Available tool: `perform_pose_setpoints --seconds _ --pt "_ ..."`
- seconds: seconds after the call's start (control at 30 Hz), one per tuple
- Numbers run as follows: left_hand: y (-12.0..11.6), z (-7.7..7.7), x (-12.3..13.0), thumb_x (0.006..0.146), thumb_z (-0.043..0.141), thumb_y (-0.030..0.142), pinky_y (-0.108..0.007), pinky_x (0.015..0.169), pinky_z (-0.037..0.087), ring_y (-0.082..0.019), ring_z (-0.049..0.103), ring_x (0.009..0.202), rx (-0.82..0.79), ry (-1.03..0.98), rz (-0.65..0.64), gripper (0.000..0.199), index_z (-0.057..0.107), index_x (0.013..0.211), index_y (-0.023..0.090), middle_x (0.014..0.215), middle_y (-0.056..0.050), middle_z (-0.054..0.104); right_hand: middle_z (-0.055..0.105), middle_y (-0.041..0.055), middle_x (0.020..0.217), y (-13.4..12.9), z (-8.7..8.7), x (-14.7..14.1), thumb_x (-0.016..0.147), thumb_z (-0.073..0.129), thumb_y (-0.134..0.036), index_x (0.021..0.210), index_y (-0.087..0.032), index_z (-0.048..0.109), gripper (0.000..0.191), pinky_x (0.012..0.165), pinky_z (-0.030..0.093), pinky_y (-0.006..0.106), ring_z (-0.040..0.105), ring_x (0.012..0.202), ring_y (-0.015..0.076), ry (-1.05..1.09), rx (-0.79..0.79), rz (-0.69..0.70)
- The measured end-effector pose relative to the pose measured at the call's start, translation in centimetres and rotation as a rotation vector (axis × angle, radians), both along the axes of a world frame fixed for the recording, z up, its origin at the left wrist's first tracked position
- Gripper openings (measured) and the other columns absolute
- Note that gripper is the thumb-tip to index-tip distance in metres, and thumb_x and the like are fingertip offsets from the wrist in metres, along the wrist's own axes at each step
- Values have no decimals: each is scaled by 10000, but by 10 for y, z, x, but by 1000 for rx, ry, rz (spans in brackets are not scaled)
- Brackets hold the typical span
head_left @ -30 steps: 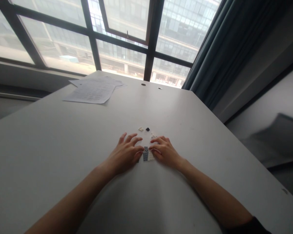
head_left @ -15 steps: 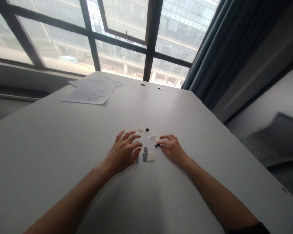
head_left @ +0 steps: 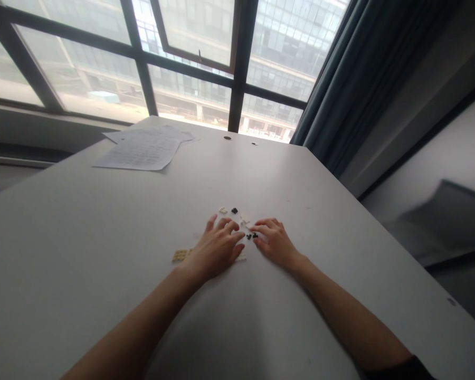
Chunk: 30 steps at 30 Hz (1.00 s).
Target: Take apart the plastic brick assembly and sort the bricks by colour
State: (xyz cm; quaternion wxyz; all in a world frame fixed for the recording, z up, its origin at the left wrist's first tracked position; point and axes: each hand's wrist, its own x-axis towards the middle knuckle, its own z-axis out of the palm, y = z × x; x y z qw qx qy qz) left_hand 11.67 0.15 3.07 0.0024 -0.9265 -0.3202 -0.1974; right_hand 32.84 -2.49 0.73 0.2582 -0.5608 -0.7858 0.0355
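white table, window beyond, hands among small bricks

- Left hand over a row of bricks, thumb and fingers parted, hiding the row's middle
- Tan bricks show on one side of it, a white brick on the other
- Right hand with its fingertips close by two small black pieces; whether it grips one is unclear
- Farther up the worktop, a cream piece beside a black piece
- Printed papers overlap near the window
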Motion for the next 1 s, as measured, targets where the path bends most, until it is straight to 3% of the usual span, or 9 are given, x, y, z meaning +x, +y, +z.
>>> perform_pose_setpoints --seconds 0.2,0.5,0.7,0.9,1.0 --pt "2 1 -6 862 551 286 -565 1059 244 -272 527 1083 13 -56 35 195 690 992 242 1063 -64 643 645 33 1090 2 -2 -5 840 626 -187 919 -246 701 123 919 359 387 498 1063 215 -32 5 50" --pt "1 3 -7 861 546 263 -566 1064 240 -269 525 1099 8 -66 27 185 693 973 249 1079 -57 646 649 48 1070 -5 -1 -4 842 631 -206 862 -212 680 54 928 358 389 505 1055 216 -67 35 71" --pt "-2 -6 -5 873 539 286 -574 1058 242 -278 497 1148 2 -22 -52 192 673 1009 269 1137 -53 635 645 40 1077 -10 0 -1 839 634 -220 870 -225 681 56 939 351 381 509 1055 207 -54 43 85" --pt "-7 -5 -1 871 566 348 -578 1072 227 -301 447 1237 -36 41 -60 232 660 1076 295 1230 -61 600 643 47 1074 -5 -3 7 828 619 -179 996 -232 681 186 936 359 384 512 1044 215 11 31 -36" --pt "-9 -4 0 873 566 363 -582 1075 222 -307 434 1256 -37 52 -76 235 665 1077 299 1240 -61 595 645 44 1065 -4 -5 9 830 617 -188 958 -234 693 155 931 361 385 514 1038 214 9 11 -29"
